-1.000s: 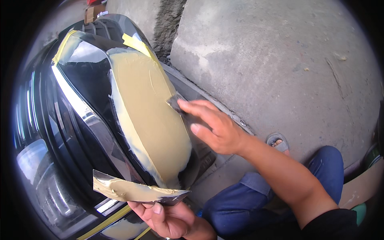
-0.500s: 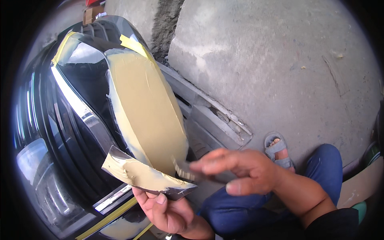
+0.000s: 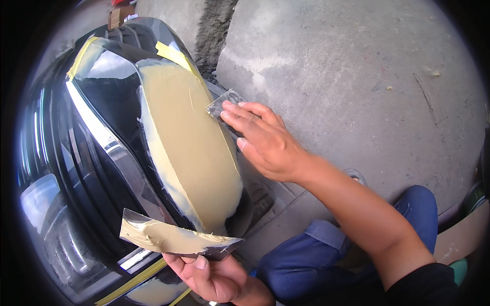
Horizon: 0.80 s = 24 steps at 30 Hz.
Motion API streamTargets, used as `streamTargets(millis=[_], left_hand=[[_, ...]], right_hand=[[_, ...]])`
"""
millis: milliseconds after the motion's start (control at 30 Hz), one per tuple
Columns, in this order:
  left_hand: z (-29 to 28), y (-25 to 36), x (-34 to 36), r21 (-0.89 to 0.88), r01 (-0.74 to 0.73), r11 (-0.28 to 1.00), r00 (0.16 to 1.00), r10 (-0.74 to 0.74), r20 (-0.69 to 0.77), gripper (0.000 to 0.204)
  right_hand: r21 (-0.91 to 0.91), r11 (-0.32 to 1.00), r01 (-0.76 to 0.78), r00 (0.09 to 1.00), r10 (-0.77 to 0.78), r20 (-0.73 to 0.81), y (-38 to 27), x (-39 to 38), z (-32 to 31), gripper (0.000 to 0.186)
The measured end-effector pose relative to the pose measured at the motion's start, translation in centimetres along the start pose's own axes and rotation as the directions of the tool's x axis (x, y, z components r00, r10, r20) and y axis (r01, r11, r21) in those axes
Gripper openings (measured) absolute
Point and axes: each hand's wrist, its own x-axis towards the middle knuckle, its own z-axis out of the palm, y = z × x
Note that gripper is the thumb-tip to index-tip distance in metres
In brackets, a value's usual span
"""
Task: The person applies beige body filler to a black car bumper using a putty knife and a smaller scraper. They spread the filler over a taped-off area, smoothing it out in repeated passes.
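Observation:
My left hand [image 3: 214,278], at the lower middle, pinches a dark curved palette [image 3: 133,216] from below. Beige body filler [image 3: 176,240] is smeared thickly along its top. Stretched forward, my right hand [image 3: 270,140] has its fingers laid over a thin, see-through spreader [image 3: 214,106]. One corner of that spreader reaches the right edge of a large smooth filler patch [image 3: 191,127] on the car bumper [image 3: 109,112]; whether it presses on the patch I cannot tell. The bumper is glossy black with a bright chrome strip [image 3: 92,117].
Yellow masking tape [image 3: 173,54] edges the patch at the far end, with more tape along the lower left. Grey concrete floor [image 3: 347,76] spreads to the right, cracked at the top. A cardboard box [image 3: 120,16] stands far off. My bent blue-trousered leg [image 3: 301,255] is at the lower right.
My right hand has moved up and away from the palette, carrying the spreader to the patch's right side. My left hand and the palette have shifted slightly left and down.

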Motion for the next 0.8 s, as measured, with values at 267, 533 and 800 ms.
streamTargets(millis=[267, 533, 800], left_hand=[[-0.4, -0.1, 0.3, 0.022, 0.005, 1.0, 1.0, -0.006, 0.009, 0.073], [0.1, -0.1, 0.2, -0.033, 0.071, 0.997, 0.996, -0.07, 0.049, 0.074], [0.0, 0.8, 0.2, -0.143, 0.167, 0.976, 0.985, -0.158, 0.07, 0.072]], right_hand=[[0.047, 0.995, -0.086, 0.99, 0.079, 0.121, -4.3, -7.3, 1.4, 0.054], [0.455, 0.813, -0.364, 0.923, 0.25, 0.292, -7.1, -9.0, -3.1, 0.052], [0.54, 0.792, -0.284, 0.889, 0.006, 0.457, -6.5, -7.1, -6.8, 0.053]])
